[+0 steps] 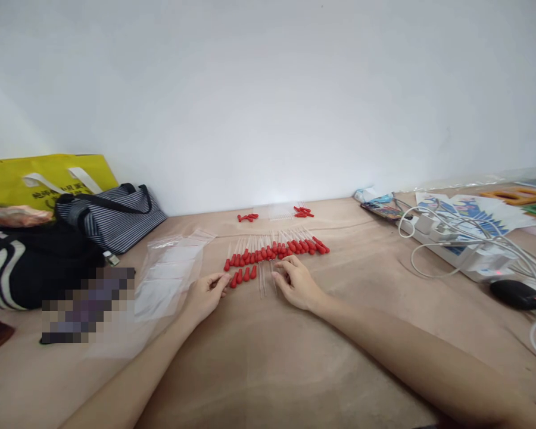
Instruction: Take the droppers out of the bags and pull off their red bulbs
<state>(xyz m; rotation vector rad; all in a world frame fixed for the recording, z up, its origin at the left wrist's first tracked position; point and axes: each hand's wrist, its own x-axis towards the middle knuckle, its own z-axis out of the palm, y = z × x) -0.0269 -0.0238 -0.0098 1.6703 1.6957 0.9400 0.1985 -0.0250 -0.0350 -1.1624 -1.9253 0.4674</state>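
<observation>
A long row of clear droppers with red rubber bulbs (277,248) lies on the brown table (268,357). A short group of several more red-bulb droppers (243,274) lies just in front of it. My left hand (205,293) rests on the table with its fingers curled, the tips pinched at the left end of that short group. My right hand (297,281) lies to the right, fingers bent and touching the clear tube ends and the front of the long row. Two small clusters of red bulbs (247,217) (303,211) sit farther back near the wall.
Clear plastic bags (170,274) lie left of my left hand. A striped bag (111,217), a yellow bag (44,176) and a black-and-white bag (22,262) stand at the left. At the right are white cables and a power strip (464,247), a black mouse (518,294) and printed papers (469,208).
</observation>
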